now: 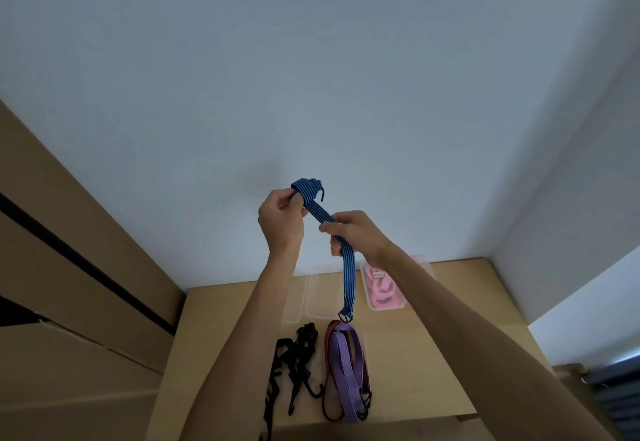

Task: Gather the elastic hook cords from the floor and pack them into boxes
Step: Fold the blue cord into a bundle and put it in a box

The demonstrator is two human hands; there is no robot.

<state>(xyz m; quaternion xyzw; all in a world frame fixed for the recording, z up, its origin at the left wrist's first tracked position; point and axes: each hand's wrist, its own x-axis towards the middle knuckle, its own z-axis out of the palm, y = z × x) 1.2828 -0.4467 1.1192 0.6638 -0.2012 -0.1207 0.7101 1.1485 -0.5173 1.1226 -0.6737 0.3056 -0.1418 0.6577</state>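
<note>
I hold a blue striped elastic cord (347, 269) up in front of the white wall. My left hand (281, 221) pinches its wound upper end, where a black hook sticks out. My right hand (353, 233) grips the strap lower down. The free end hangs with a black hook just above the wooden surface (415, 354). On that surface lie a purple cord (343, 368) with a red one beside it, and black cords (294, 361) to the left. A clear box (382, 288) at the back holds pink cord. Two more clear boxes (320, 298) stand left of it.
Tall cardboard boxes (69, 302) stand along the left side. A white wall closes off the back and right. A dark object (616, 392) sits low at the right edge.
</note>
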